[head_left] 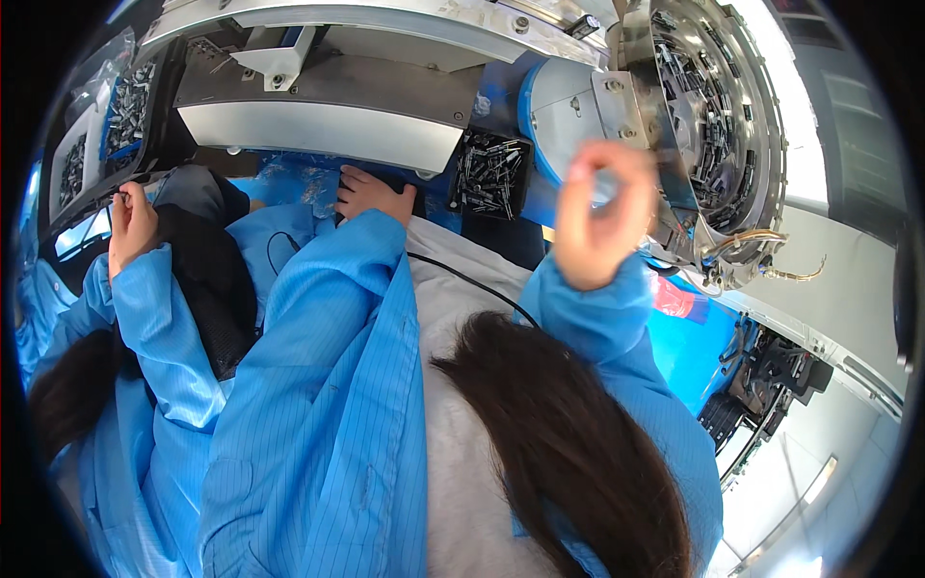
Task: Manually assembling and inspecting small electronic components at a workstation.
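A: You seem to be tending the parts feeder. Small dark parts (711,135) are lying in the round metal bowl (768,116), to the right of your right hand (607,231), and small metal pieces (489,178) are filling the black bin (529,178) between your two hands.

B: If you're putting pieces in, you're doing best by releasing only a few at once, low over the bowl, so none are bouncing out or piling up. Be keeping your blue sleeve (602,318) clear of the wiring (756,236) at the bowl's near side, too.

A: How are you holding that right hand?

B: You're raising it in front of the bowl, forearm lifting from the elbow, fingers curling into a loop with thumb and forefinger coming close together. It's blurring, so I'm not able to tell whether your grip is holding anything.

A: And your left hand (378,197)?

B: It's lying palm down to the left of the bin, its grip loose, fingers spreading over something dark. You're leaving it well apart from the bowl, which seems sensible.
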Motion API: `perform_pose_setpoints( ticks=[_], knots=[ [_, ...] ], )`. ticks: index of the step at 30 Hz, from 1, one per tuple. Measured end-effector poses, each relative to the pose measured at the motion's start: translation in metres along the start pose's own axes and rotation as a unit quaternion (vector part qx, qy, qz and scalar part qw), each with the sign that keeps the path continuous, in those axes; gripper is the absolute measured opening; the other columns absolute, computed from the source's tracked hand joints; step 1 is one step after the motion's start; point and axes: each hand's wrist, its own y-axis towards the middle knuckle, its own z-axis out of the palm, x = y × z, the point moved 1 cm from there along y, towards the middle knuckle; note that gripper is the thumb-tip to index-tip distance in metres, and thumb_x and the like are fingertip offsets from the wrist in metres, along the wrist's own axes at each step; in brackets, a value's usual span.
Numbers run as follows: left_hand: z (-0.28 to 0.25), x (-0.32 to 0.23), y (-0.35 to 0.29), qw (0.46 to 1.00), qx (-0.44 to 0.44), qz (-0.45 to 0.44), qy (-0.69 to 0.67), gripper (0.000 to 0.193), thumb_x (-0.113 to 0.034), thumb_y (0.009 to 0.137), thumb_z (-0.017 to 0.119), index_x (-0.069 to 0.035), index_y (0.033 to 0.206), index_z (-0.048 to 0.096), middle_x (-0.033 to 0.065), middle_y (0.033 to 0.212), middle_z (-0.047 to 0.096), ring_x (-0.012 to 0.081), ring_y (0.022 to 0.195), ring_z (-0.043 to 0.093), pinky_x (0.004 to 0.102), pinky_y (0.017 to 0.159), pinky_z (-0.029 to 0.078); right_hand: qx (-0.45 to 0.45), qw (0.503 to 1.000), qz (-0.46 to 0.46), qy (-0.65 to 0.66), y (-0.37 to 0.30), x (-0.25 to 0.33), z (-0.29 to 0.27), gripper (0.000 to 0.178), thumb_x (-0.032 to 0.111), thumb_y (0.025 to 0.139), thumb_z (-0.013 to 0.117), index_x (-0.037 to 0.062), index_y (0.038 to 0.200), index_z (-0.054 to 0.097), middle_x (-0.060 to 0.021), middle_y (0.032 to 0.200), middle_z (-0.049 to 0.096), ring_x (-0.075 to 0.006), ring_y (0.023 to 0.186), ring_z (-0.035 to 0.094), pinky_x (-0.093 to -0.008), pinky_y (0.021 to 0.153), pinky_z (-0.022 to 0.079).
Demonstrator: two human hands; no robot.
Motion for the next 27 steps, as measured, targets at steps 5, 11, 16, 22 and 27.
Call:
perform_pose_setpoints(
  ticks=[5, 11, 16, 22, 27],
  knots=[
    [0.004, 0.0, 0.0, 1.0, -0.01, -0.003, -0.022, 0.117, -0.06, 0.07, 0.063, 0.014, 0.143, 0.009, 0.0249, 0.145, 0.031, 0.0399, 0.124, 0.041, 0.0536, 0.104, 0.031, 0.21, 0.937, 0.276, 0.04, -0.097, -0.077, 0.055, 0.02, 0.0, 0.081, 0.061, 0.003, 0.1, 0.06, -0.0111, 0.083, 0.062, -0.0226, 0.072, 0.06, -0.032, 0.064, 0.048],
    [0.007, -0.001, 0.001, 1.0, -0.022, -0.003, -0.013, 0.118, -0.06, 0.07, 0.064, 0.014, 0.143, 0.009, 0.0247, 0.143, 0.033, 0.0391, 0.123, 0.042, 0.0524, 0.102, 0.033, 0.21, 0.93, 0.281, -0.112, -0.109, -0.118, 0.102, 0.02, 0.013, 0.079, 0.067, 0.0059, 0.098, 0.063, -0.011, 0.084, 0.066, -0.0288, 0.078, 0.064, -0.0398, 0.067, 0.05],
    [0.005, -0.002, 0.0, 0.999, -0.031, -0.003, -0.007, 0.117, -0.06, 0.07, 0.064, 0.014, 0.143, 0.009, 0.0248, 0.141, 0.035, 0.0384, 0.122, 0.043, 0.0516, 0.102, 0.033, 0.143, 0.956, 0.227, -0.118, -0.096, -0.114, 0.119, 0.016, 0.014, 0.077, 0.069, 0.0086, 0.092, 0.065, -0.0078, 0.078, 0.065, -0.0281, 0.07, 0.063, -0.0391, 0.064, 0.049],
    [0.005, -0.002, -0.001, 0.999, -0.033, -0.002, -0.008, 0.117, -0.06, 0.07, 0.064, 0.015, 0.142, 0.01, 0.0255, 0.14, 0.036, 0.0384, 0.121, 0.043, 0.0512, 0.101, 0.033, 0.072, 0.983, 0.166, -0.013, -0.091, -0.114, 0.116, 0.013, 0.005, 0.073, 0.071, 0.0032, 0.077, 0.059, -0.0127, 0.088, 0.058, -0.0306, 0.084, 0.058, -0.0379, 0.073, 0.047],
    [0.007, 0.0, -0.002, 0.999, -0.041, 0.003, -0.005, 0.116, -0.06, 0.071, 0.063, 0.016, 0.142, 0.01, 0.0258, 0.14, 0.036, 0.0386, 0.121, 0.043, 0.0516, 0.102, 0.033, -0.021, 0.788, 0.394, 0.473, -0.08, -0.064, 0.076, 0.01, 0.014, 0.099, 0.047, 0.0057, 0.103, 0.046, -0.0155, 0.102, 0.063, -0.0265, 0.09, 0.063, -0.0377, 0.081, 0.051]
  ],
)
